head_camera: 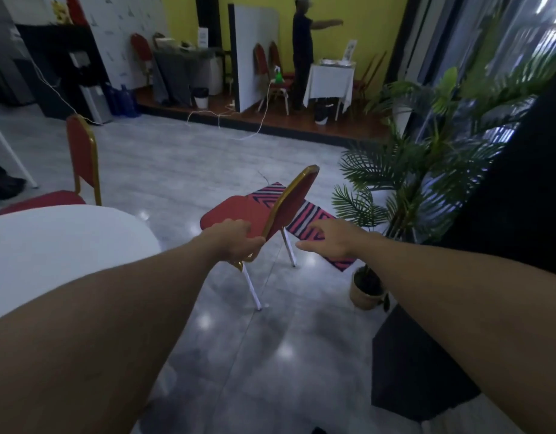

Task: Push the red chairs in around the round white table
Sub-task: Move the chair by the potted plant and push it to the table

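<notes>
L hand (pixel 236 242) closed around gold frame of tilted red chair (pixel 239 214) at backrest base, chair right of round white table (pixel 60 245), apart from it. R hand (pixel 329 242) open, fingers spread, holding nothing, just right of chair back over striped rug (pixel 314 228). 2nd red chair (pixel 82 155) at table's far edge.

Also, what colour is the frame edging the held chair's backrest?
Gold, seen in the head view along the backrest frame.

Glossy grey floor (pixel 182 158) carries red chairs (pixel 239 214), striped rug (pixel 314 227).
</notes>
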{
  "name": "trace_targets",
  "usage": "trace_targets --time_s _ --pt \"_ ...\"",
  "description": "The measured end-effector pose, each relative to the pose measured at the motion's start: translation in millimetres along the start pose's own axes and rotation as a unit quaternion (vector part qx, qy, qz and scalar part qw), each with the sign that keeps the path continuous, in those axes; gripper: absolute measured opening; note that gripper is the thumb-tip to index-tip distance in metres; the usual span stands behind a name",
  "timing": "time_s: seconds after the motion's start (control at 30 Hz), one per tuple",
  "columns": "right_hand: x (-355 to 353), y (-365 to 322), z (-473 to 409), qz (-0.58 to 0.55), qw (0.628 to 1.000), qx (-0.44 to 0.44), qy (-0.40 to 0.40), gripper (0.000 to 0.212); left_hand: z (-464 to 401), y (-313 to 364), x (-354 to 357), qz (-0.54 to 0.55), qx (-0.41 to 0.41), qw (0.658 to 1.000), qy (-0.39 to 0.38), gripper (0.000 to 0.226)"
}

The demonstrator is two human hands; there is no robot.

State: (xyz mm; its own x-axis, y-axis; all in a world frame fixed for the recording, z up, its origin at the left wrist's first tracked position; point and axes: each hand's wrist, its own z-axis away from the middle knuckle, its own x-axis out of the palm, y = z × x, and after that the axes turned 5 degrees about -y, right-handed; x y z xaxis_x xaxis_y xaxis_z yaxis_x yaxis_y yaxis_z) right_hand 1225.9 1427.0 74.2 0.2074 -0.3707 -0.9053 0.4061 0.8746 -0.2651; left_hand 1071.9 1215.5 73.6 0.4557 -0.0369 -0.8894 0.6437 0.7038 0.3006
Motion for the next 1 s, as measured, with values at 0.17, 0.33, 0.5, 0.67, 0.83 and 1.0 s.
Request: trace_targets --time_s 0.17,0.33,0.5,0.67,0.83,1.0 --pt "-40 54 -74 0.012 1.0 -0.005 0.003 0.084 -84 30 -22 0.003 -0.006 1.0 0.018 0.077" --pt "-79 96 -144 0.027 0.999 -0.025 -0.002 0.097 -160 50 -45 0.001 -0.028 0.999 0.032 0.07" --pt "-105 125 -208 0.023 0.999 -0.048 -0.014 0.098 -226 63 -59 -0.012 -0.043 0.999 0.025 0.071" --pt "-134 146 -281 0.037 0.997 -0.062 -0.007 0.086 -306 61 -71 -0.016 -0.043 0.999 0.029 0.073" --pt "-155 168 -354 0.051 0.998 -0.043 -0.021 0.106 -383 52 -91 -0.006 -0.038 0.999 0.001 0.077" --pt "-167 190 -425 0.039 0.998 -0.05 -0.03 0.127 -447 47 -99 0.021 -0.046 0.998 -0.025 0.087"
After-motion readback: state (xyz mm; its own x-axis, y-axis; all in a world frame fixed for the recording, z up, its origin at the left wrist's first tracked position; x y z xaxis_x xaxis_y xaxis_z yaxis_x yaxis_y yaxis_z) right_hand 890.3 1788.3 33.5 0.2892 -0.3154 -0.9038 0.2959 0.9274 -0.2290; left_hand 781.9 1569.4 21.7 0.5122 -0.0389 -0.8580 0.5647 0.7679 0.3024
